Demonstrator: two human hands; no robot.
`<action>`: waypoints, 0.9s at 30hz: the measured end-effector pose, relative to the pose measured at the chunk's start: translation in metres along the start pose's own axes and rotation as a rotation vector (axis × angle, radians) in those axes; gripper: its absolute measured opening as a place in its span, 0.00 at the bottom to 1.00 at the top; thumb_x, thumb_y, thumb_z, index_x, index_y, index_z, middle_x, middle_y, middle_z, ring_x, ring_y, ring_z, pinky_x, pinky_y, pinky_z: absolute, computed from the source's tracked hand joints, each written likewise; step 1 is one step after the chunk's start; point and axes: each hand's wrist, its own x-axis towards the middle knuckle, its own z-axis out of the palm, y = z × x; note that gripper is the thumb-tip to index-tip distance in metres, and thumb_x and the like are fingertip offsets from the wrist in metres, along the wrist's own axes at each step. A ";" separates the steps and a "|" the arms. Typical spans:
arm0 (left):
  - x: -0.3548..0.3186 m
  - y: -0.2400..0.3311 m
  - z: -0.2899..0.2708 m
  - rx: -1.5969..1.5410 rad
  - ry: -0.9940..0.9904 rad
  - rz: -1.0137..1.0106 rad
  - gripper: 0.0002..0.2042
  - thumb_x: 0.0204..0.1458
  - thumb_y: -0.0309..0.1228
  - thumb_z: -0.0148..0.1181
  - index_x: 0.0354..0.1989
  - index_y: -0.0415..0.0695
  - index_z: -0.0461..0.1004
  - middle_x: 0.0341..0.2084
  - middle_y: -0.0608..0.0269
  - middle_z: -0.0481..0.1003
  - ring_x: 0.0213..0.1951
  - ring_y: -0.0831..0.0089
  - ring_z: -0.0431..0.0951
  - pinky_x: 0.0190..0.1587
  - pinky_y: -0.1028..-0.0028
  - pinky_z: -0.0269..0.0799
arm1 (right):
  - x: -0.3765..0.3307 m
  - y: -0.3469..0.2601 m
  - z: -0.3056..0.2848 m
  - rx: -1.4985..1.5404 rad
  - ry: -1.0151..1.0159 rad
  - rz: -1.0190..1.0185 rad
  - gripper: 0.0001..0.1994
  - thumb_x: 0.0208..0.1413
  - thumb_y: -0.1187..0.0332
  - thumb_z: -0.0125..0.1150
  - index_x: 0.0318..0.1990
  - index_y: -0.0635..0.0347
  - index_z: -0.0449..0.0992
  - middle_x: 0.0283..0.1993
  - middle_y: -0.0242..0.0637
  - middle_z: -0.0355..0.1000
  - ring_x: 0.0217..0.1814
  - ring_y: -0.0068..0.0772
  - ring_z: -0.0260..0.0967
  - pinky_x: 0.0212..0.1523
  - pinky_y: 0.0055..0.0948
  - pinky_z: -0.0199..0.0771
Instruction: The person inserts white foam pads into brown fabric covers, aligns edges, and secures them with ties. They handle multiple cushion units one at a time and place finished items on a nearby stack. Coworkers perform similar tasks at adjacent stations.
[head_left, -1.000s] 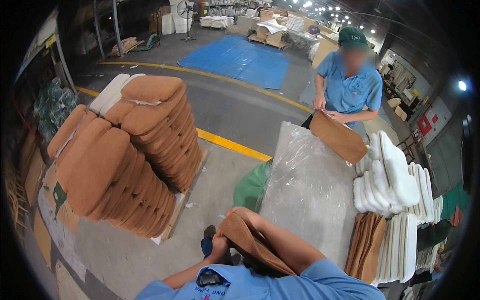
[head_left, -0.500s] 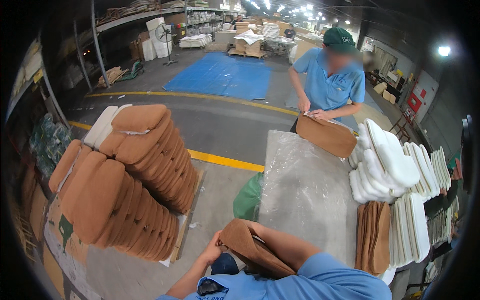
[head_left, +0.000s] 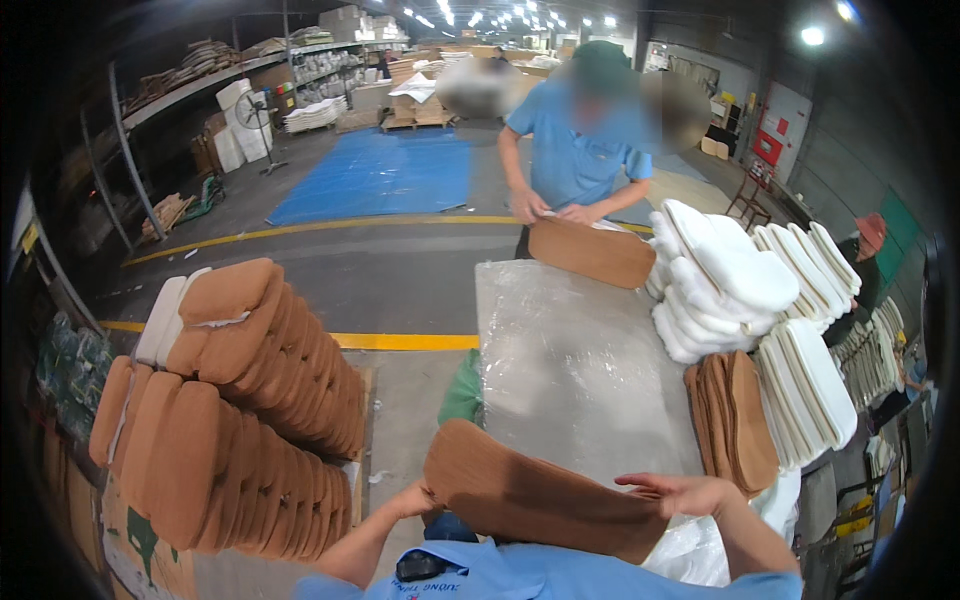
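Observation:
A brown cushion cover [head_left: 540,490], long and rounded at its ends, lies across in front of my chest at the near end of the plastic-covered table [head_left: 580,350]. My left hand [head_left: 412,497] grips its left end, with the fingers partly hidden by the fabric. By the right end is my right hand [head_left: 685,492], its fingers stretched out and apart. Flat brown covers [head_left: 730,420] stand in a bundle at the table's right side, just beyond that hand.
Tall stacks of brown cushions [head_left: 230,440] rise at the left. White cushion pads [head_left: 720,265] are piled on the right, with more white pads [head_left: 805,390] nearer. Across the table a co-worker [head_left: 585,150] handles another brown cover [head_left: 592,252]. A green bag [head_left: 461,390] hangs by the table's left edge.
My right arm was reaching into the folded cover. Now it is out at the right, and the cover lies spread wider. My left hand still holds the left end. The view has shifted.

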 end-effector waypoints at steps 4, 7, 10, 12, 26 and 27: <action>0.009 0.009 0.000 -0.181 -0.041 0.113 0.20 0.52 0.15 0.68 0.55 0.41 0.79 0.49 0.63 0.82 0.51 0.74 0.80 0.51 0.67 0.79 | -0.017 0.041 0.052 0.048 0.474 -0.142 0.29 0.63 0.65 0.69 0.70 0.60 0.67 0.60 0.37 0.75 0.59 0.25 0.70 0.58 0.28 0.71; 0.018 0.019 -0.008 -0.102 -0.060 0.005 0.21 0.54 0.17 0.68 0.58 0.41 0.77 0.55 0.61 0.80 0.55 0.70 0.79 0.54 0.65 0.79 | 0.000 0.058 0.075 -0.088 0.982 -0.084 0.09 0.61 0.70 0.67 0.45 0.66 0.84 0.30 0.29 0.81 0.31 0.21 0.71 0.35 0.25 0.72; 0.021 0.026 -0.012 0.257 -0.010 0.044 0.21 0.54 0.22 0.70 0.58 0.40 0.77 0.56 0.59 0.80 0.56 0.68 0.79 0.57 0.64 0.77 | -0.011 0.011 0.108 -0.260 1.128 -0.147 0.08 0.59 0.70 0.68 0.43 0.64 0.84 0.28 0.34 0.80 0.30 0.22 0.72 0.33 0.26 0.72; 0.028 0.028 -0.015 0.158 -0.066 0.139 0.22 0.54 0.25 0.72 0.58 0.40 0.77 0.55 0.57 0.80 0.57 0.67 0.79 0.58 0.64 0.76 | -0.012 -0.005 0.124 -0.309 1.147 -0.276 0.07 0.59 0.69 0.68 0.41 0.63 0.84 0.24 0.38 0.76 0.26 0.23 0.71 0.30 0.27 0.71; 0.074 0.025 -0.026 0.254 -0.280 0.196 0.24 0.52 0.30 0.77 0.58 0.43 0.78 0.55 0.57 0.80 0.57 0.67 0.78 0.60 0.62 0.75 | 0.013 -0.041 0.150 -0.496 1.568 -0.360 0.09 0.59 0.67 0.68 0.34 0.65 0.80 0.20 0.40 0.74 0.22 0.29 0.73 0.27 0.30 0.72; 0.076 0.026 -0.028 0.260 -0.275 0.200 0.24 0.52 0.31 0.77 0.58 0.43 0.78 0.55 0.57 0.80 0.57 0.67 0.78 0.60 0.62 0.75 | 0.013 -0.046 0.152 -0.471 1.506 -0.431 0.10 0.59 0.67 0.68 0.33 0.66 0.79 0.21 0.39 0.75 0.23 0.29 0.74 0.27 0.31 0.72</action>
